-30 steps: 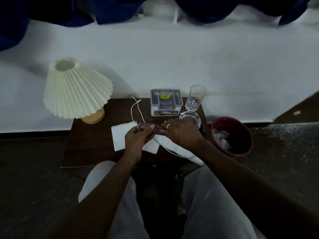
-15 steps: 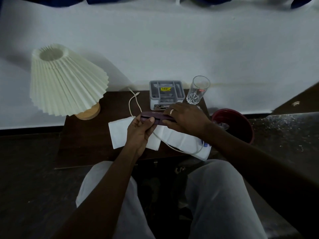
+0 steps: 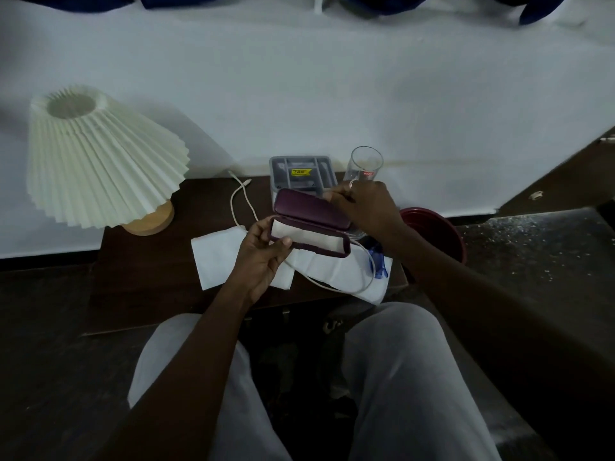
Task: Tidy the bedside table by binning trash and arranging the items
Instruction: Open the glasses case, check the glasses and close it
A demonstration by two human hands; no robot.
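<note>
A maroon glasses case (image 3: 309,211) is held open above the dark bedside table (image 3: 149,281). Its pale lining shows and nothing lies inside. My left hand (image 3: 263,257) grips the case's lower half at its left end. My right hand (image 3: 366,207) holds the lid's right end lifted. White tissues (image 3: 219,257) lie under the case on the table. A white cable (image 3: 243,204) runs across them. A blue wrapper (image 3: 379,264) sits on the right tissue. A red bin (image 3: 442,234) stands on the floor to the right.
A pleated cream lamp (image 3: 100,164) on a wooden base stands at the table's back left. A grey organiser box (image 3: 301,174) and a tall empty glass (image 3: 364,164) stand at the back against the white wall. My knees are just below the table's front edge.
The case was closed between both hands. It has been raised a little and its lid swung open by my right hand.
</note>
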